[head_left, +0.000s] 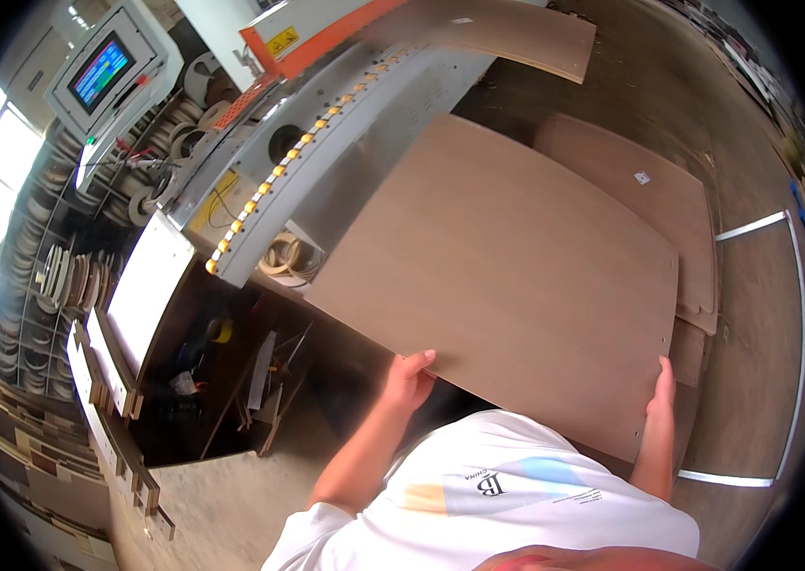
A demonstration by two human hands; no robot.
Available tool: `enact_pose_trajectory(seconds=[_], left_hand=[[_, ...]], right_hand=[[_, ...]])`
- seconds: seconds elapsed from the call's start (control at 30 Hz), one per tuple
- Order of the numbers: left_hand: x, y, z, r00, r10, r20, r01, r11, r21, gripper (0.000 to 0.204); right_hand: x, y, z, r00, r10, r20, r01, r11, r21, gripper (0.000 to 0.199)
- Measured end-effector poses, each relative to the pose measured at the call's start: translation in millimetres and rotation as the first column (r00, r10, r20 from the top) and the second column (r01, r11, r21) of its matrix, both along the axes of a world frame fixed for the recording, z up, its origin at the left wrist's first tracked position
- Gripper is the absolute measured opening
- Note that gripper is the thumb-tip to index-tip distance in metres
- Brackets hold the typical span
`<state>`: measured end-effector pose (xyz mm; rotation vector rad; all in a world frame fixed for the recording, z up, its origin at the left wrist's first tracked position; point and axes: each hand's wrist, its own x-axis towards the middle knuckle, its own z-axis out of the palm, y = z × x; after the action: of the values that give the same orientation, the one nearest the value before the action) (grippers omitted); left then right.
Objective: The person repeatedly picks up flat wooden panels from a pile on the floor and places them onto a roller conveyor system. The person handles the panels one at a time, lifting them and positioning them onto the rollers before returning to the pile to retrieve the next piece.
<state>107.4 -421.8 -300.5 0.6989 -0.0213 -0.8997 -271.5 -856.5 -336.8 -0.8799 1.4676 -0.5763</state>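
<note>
A large brown board (507,285) lies across in front of me, held level at about waist height. My left hand (411,379) grips its near edge, thumb on top and the fingers hidden underneath. At the right edge, near a corner with small drilled holes, my right hand (661,388) is closed on the same board, its fingers mostly out of sight below. The board's far left side reaches close to the machine's row of yellow rollers (278,171). Under its right side more brown boards (650,181) show, one with a small white label.
An edge-banding machine (345,124) with an orange cover and a control screen (100,71) stands at the left. Another board (526,43) rests on its far end. Tape rolls (288,255) sit beneath the rollers. White lines (795,314) mark the floor at right; board strips (31,457) are stacked at left.
</note>
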Motion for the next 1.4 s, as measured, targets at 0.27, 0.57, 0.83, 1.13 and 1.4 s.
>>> enact_pose_trajectory(seconds=[0.27, 0.57, 0.83, 1.13, 1.4], left_hand=[[40.9, 56.4, 48.2, 0.923, 0.281, 0.262, -0.282, 0.959, -0.035, 0.060], [103.5, 128.4, 33.6, 0.851, 0.513, 0.115, -0.483, 0.849, -0.214, 0.048], [57.9, 108.7, 82.2, 0.680, 0.629, 0.378, -0.645, 0.758, -0.101, 0.052], [-44.3, 135.6, 86.3, 0.516, 0.598, 0.614, -0.794, 0.602, 0.082, 0.091], [-27.5, 153.1, 115.6, 0.465, 0.700, 0.542, -0.863, 0.495, 0.101, 0.079]], right_hand=[[125.1, 16.1, 40.6, 0.930, 0.135, 0.341, -0.179, 0.979, 0.102, 0.061], [236.8, 88.8, 110.3, 0.816, 0.332, 0.472, -0.389, 0.921, 0.023, 0.059], [273.6, 173.5, 159.6, 0.598, 0.590, 0.543, -0.622, 0.768, -0.150, 0.043], [291.9, 229.5, 152.8, 0.197, 0.900, 0.388, -0.880, 0.337, -0.334, 0.031], [313.3, 274.3, 156.3, 0.065, 0.889, 0.453, -0.929, 0.220, -0.299, 0.030]])
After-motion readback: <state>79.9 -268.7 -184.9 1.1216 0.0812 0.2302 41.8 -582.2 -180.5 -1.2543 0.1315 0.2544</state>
